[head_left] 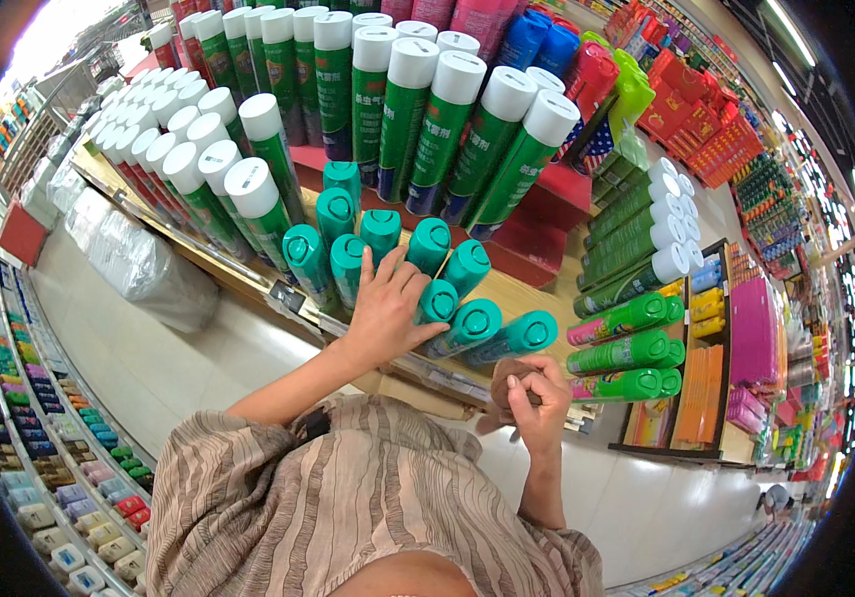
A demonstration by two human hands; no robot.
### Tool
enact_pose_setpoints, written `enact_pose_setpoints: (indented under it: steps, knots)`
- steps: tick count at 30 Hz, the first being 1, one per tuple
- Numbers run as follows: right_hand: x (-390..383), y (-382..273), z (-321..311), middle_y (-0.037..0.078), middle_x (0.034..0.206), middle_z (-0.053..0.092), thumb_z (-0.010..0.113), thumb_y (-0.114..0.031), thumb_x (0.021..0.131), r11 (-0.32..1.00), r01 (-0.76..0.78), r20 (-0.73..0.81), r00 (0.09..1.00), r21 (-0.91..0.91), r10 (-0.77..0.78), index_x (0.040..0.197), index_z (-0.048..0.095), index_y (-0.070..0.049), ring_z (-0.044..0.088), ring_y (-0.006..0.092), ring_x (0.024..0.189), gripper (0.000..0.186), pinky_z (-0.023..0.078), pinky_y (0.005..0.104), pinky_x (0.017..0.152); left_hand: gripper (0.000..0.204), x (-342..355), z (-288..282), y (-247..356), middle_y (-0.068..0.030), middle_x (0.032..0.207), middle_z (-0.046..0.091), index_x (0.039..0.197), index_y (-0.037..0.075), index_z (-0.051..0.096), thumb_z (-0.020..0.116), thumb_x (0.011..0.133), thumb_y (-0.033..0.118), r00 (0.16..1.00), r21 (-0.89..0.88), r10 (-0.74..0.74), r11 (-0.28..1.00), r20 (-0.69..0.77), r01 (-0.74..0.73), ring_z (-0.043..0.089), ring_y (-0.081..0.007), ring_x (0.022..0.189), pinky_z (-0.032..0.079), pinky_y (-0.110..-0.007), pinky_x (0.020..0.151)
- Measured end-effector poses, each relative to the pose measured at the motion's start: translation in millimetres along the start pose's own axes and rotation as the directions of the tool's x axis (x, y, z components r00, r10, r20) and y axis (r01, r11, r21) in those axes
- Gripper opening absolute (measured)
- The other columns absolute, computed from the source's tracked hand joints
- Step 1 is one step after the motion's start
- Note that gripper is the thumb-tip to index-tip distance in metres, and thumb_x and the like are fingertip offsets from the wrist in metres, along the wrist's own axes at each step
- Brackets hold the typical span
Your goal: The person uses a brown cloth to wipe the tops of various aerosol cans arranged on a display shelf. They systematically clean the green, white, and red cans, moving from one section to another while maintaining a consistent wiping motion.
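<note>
My left hand (386, 310) lies over a cluster of spray cans with teal caps, its fingers spread and the thumb against a teal-capped can (437, 300). Another teal-capped can (346, 261) stands at its fingertips. Several more are upright around them, with one teal-capped can (525, 334) leaning outward at the right end of the group. Near that end, my right hand (541, 400) is closed, thumb over curled fingers, on a brown cloth-like thing (503, 386) that shows only in part. The cans stand on a wooden display table (555, 300).
Tall green spray cans with white caps (433, 129) stand in dense rows behind, partly on a red step (537, 234). Bright green bottles (627, 352) are at the right. Plastic-wrapped packs (149, 264) sit on the floor at left, near stocked shelves (59, 438).
</note>
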State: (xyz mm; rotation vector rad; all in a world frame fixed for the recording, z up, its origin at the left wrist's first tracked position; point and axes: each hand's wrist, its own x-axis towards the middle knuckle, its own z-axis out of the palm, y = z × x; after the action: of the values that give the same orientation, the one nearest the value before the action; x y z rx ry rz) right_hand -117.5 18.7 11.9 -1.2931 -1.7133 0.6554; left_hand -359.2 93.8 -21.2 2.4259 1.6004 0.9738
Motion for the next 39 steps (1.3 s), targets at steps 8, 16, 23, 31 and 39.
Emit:
enact_pose_setpoints:
  steps: [8,16,23,31,39]
  knots:
    - [17.5,3.6,12.1,0.012,0.082,0.066,0.076,-0.013,0.074,0.995,-0.088,0.051,0.995,0.052,0.085,0.119,0.05,-0.003,0.066,0.0258,0.071,0.053,0.051,0.0334,0.064,0.06,9.0,-4.1,-5.6,-0.0113,0.109,0.056,0.112,0.004,0.057,0.08,0.065,0.032,0.989,-0.035,0.079,0.997,0.125,-0.075,0.044,-0.031,0.122,0.021,-0.06,0.108]
    - [36.6,0.8,37.6,0.012,0.078,0.067,0.073,-0.035,0.077,0.858,-0.101,0.081,0.983,-0.504,0.163,0.13,0.048,-0.004,0.066,0.0304,0.07,0.066,0.05,0.0409,0.062,0.056,26.0,-22.2,-6.7,-0.012,0.107,0.055,0.116,0.003,0.056,0.078,0.066,0.016,0.939,-0.131,0.193,0.978,0.286,-0.161,0.047,-0.0318,0.116,0.034,-0.052,0.102]
    - [44.8,10.4,35.8,0.012,0.077,0.066,0.072,-0.033,0.079,0.818,-0.086,0.141,0.97,-0.569,0.2,0.126,0.053,-0.008,0.065,0.031,0.069,0.056,0.05,0.0411,0.061,0.061,26.8,-22.1,-10.9,-0.0123,0.106,0.056,0.121,0.001,0.054,0.076,0.064,0.01,0.93,-0.222,0.233,0.96,0.284,-0.173,0.05,-0.032,0.105,0.042,-0.041,0.092]
    - [46.7,13.9,29.1,0.015,0.098,0.065,0.064,-0.032,0.085,0.881,0.014,0.245,0.963,-0.472,0.115,0.135,0.045,-0.014,0.063,0.0344,0.081,0.056,0.051,0.044,0.068,0.063,31.4,-26.7,-16.6,-0.0134,0.107,0.056,0.123,-0.001,0.052,0.074,0.065,0.008,0.905,-0.225,0.25,0.958,0.345,-0.179,0.05,-0.032,0.104,0.042,-0.041,0.091]
    - [38.9,3.2,23.1,0.013,0.088,0.066,0.07,-0.021,0.081,0.928,-0.113,0.205,0.959,-0.354,0.195,0.135,0.047,-0.01,0.065,0.0284,0.077,0.059,0.051,0.0369,0.071,0.064,30.5,-31.3,-14.7,-0.0148,0.109,0.055,0.125,-0.001,0.051,0.074,0.066,0.009,0.907,-0.211,0.267,0.956,0.325,-0.206,0.05,-0.0323,0.107,0.041,-0.04,0.094]
